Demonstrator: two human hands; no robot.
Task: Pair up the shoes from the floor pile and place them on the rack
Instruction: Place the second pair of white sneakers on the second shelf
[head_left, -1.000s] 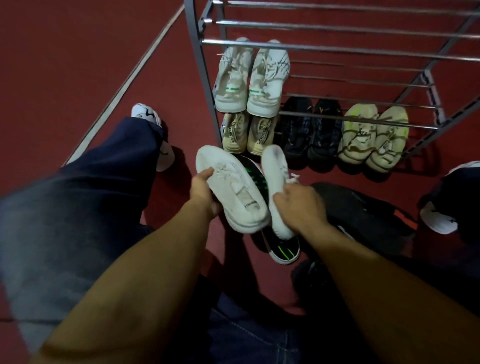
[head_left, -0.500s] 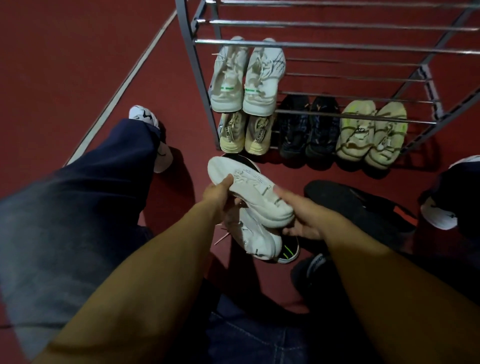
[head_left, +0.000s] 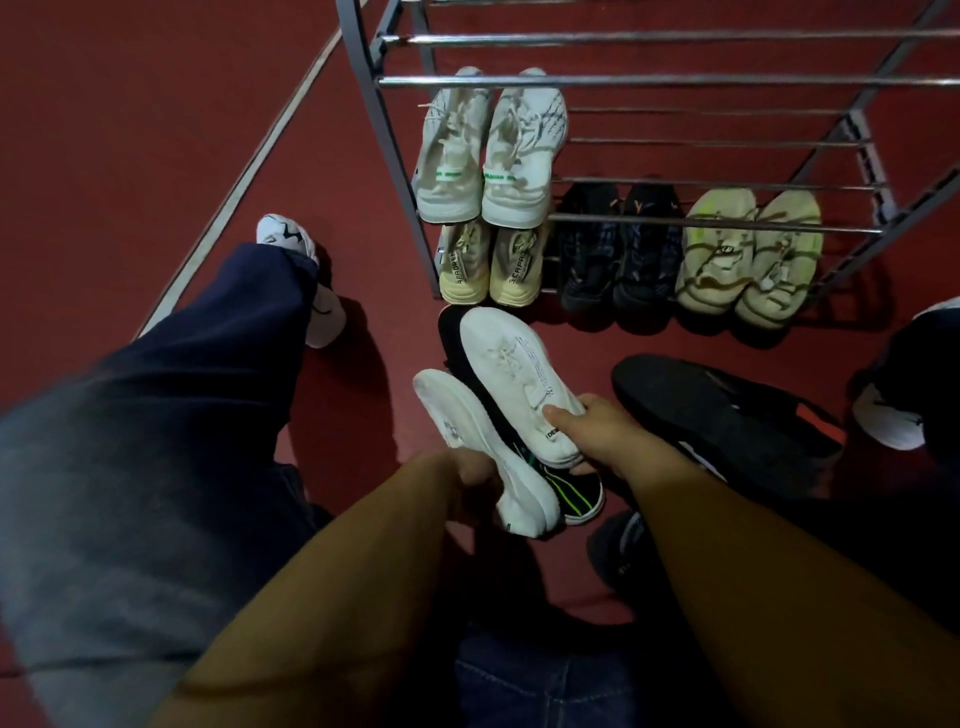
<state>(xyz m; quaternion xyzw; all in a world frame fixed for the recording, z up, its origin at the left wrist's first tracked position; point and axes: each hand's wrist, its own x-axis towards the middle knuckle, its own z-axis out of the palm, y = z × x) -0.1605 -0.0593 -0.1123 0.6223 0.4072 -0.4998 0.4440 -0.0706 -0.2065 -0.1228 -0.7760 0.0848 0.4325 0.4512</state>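
The person is crouching before the metal rack (head_left: 395, 171), the right hand (head_left: 605, 434) gripping one white sneaker (head_left: 514, 374) at its heel, thumb lying on top and fingers wrapping underneath, while the left hand (head_left: 475, 480) is closing around a second white sneaker (head_left: 480, 449) tilted onto its side, just beside the first. Both are hanging over a black shoe with green stripes (head_left: 571, 493) lying on the red floor (head_left: 156, 130). On the rack, a white pair (head_left: 488, 156) is sitting above a cream pair (head_left: 491, 262), a black pair (head_left: 621, 249) and a pale green pair (head_left: 748, 260).
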